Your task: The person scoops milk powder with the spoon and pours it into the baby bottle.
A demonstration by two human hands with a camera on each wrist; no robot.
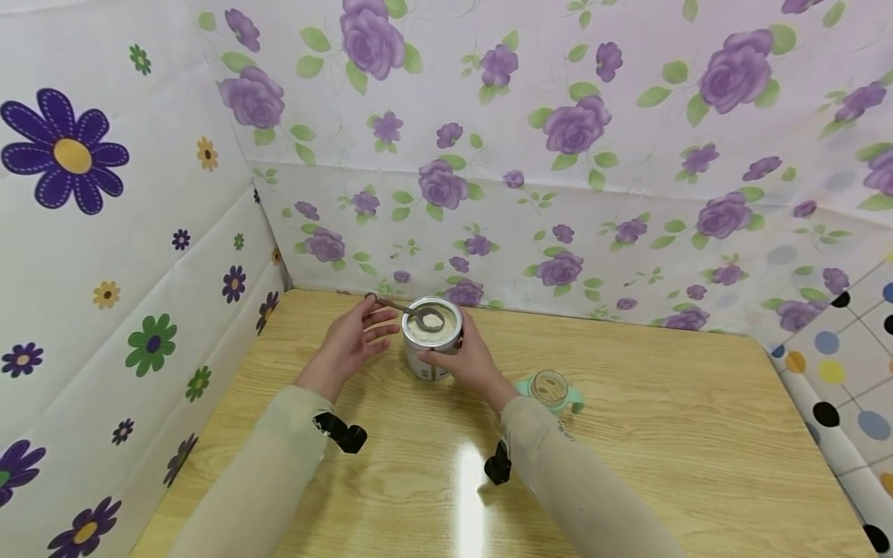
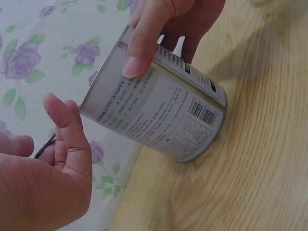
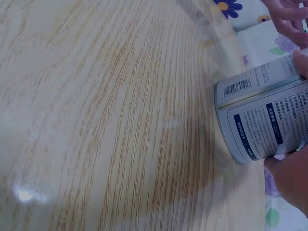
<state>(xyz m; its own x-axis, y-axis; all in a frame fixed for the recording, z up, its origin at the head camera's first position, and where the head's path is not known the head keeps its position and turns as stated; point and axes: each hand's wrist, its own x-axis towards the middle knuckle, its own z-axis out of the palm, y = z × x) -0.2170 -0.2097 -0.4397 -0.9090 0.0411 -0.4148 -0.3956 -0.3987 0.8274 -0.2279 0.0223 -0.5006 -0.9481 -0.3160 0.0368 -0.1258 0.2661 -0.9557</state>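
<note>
A metal can [image 1: 421, 363] of pale powder stands on the table near the back edge, its top uncovered. My right hand [image 1: 476, 358] grips the can's side, thumb in front; in the left wrist view that thumb lies across the printed label of the can [image 2: 154, 110]. Left of the can, my left hand [image 1: 351, 341] pinches the end of a dark metal spoon [image 1: 396, 305]. The spoon's bowl is over the can's opening with white powder in it. The right wrist view catches the can [image 3: 260, 115] and part of my right hand [image 3: 291, 185].
To the right of the can, behind my right forearm, stands a small clear cup [image 1: 549, 387] with mint-green handles. Flower-patterned sheets [image 1: 446, 186] hang close behind and left of the wooden table [image 1: 663, 434]. A dark device is strapped at each wrist.
</note>
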